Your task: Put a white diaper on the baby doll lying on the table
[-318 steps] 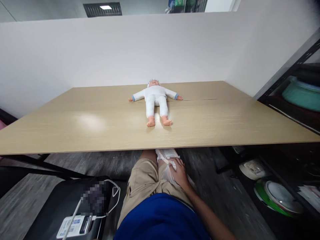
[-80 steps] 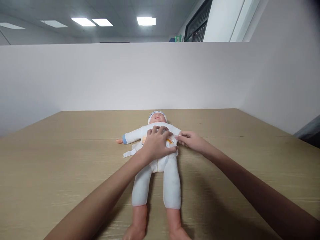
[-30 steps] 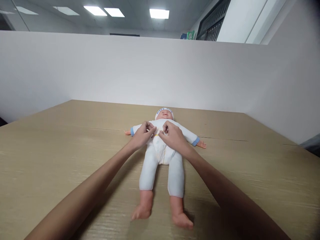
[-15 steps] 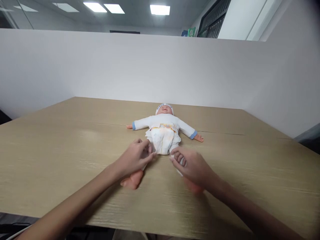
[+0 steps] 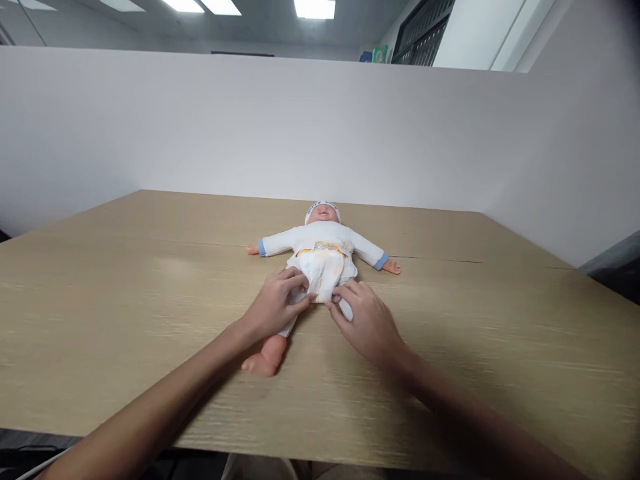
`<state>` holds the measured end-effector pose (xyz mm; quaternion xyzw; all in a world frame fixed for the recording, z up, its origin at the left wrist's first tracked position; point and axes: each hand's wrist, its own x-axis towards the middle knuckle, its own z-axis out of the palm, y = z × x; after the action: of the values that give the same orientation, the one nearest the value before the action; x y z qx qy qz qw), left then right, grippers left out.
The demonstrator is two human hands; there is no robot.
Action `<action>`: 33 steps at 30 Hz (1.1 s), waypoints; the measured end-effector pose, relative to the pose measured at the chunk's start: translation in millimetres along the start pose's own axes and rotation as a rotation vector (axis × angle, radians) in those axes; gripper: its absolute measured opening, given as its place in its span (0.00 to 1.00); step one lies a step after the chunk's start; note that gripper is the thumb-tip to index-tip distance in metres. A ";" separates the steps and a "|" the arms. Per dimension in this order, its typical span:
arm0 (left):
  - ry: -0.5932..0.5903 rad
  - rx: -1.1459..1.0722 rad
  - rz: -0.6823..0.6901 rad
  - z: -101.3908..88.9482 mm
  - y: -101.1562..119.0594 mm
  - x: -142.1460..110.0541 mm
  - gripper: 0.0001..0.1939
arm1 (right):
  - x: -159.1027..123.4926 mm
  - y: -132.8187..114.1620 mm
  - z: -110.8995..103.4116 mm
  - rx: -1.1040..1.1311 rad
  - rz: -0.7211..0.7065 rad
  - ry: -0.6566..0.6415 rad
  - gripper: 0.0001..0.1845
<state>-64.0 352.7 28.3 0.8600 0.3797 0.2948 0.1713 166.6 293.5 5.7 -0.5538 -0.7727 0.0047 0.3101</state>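
Okay, left hand [image 5: 277, 301] and right hand [image 5: 371, 323] dropped from waist to crotch on the baby doll's [image 5: 320, 233] diaper [image 5: 323, 271], probably leg-edge fussing; fingers curled narrow, can't tell if pinching.

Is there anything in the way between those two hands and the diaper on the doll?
Nothing visible stands in the way. The left hand and the right hand are both right at the lower edge of the diaper, one toward each side. Whether they grip it, I cannot tell.
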 end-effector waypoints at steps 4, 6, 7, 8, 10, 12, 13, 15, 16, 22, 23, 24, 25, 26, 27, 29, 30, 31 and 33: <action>0.034 -0.045 0.022 0.5 -0.1 -2.8 0.11 | -3.5 -3.1 -0.1 0.022 -0.017 0.029 0.04; 0.013 -0.059 0.011 0.4 1.5 -2.0 0.11 | -4.6 -5.5 0.5 0.034 -0.012 0.022 0.05; -0.001 -0.066 -0.001 0.4 2.2 -1.1 0.11 | -4.8 -6.4 0.9 0.043 -0.005 0.013 0.05; -0.012 -0.075 -0.017 0.6 2.7 0.0 0.12 | -4.8 -7.1 1.6 0.053 0.005 0.000 0.05; -0.014 -0.103 -0.061 2.0 1.8 2.2 0.11 | -3.5 -7.2 3.6 0.070 0.033 -0.028 0.05; 0.010 -0.166 -0.101 5.0 -2.3 3.9 0.10 | -0.3 -5.5 6.0 0.100 0.095 -0.026 0.06; 0.022 -0.219 -0.119 7.1 -5.4 4.3 0.11 | 1.8 -3.9 7.1 0.129 0.137 -0.009 0.07; 0.049 -0.360 -0.153 11.7 -13.0 4.2 0.16 | 6.4 0.1 8.0 0.223 0.222 0.040 0.10; 0.073 -0.437 -0.173 14.0 -16.9 3.8 0.19 | 8.5 2.5 7.4 0.281 0.257 0.064 0.12; 0.148 -0.628 -0.386 18.3 -23.1 -1.3 0.29 | 14.0 12.5 -11.4 0.445 0.363 0.035 0.16; 0.123 -0.600 -0.393 16.5 -20.5 -1.5 0.28 | 14.3 12.1 -14.7 0.427 0.359 0.012 0.16; 0.096 -0.544 -0.383 14.1 -17.2 -1.1 0.25 | 14.6 11.2 -17.1 0.407 0.351 -0.006 0.16; 0.062 -0.477 -0.364 11.1 -13.5 -0.3 0.22 | 15.0 10.0 -18.4 0.391 0.343 -0.019 0.16; 0.021 -0.427 -0.345 7.8 -9.7 0.9 0.20 | 15.5 8.9 -18.6 0.381 0.337 -0.024 0.17; -0.016 -0.421 -0.336 4.3 -5.9 2.3 0.20 | 16.0 8.2 -17.8 0.380 0.336 -0.025 0.17; -0.083 -0.551 -0.365 -2.3 0.2 5.4 0.20 | 17.0 8.8 -14.1 0.390 0.352 -0.025 0.18; -0.104 -0.656 -0.403 -4.9 2.1 6.7 0.20 | 17.6 10.2 -11.8 0.421 0.371 -0.028 0.19; -0.112 -0.751 -0.447 -7.0 3.1 7.7 0.21 | 18.0 12.1 -9.7 0.473 0.394 -0.035 0.21; -0.109 -0.868 -0.528 -9.4 2.4 8.8 0.22 | 18.4 15.9 -7.0 0.585 0.439 -0.056 0.24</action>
<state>-64.0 358.4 40.1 0.5984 0.4172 0.3267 0.6009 180.0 313.1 14.5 -0.5939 -0.6096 0.3071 0.4258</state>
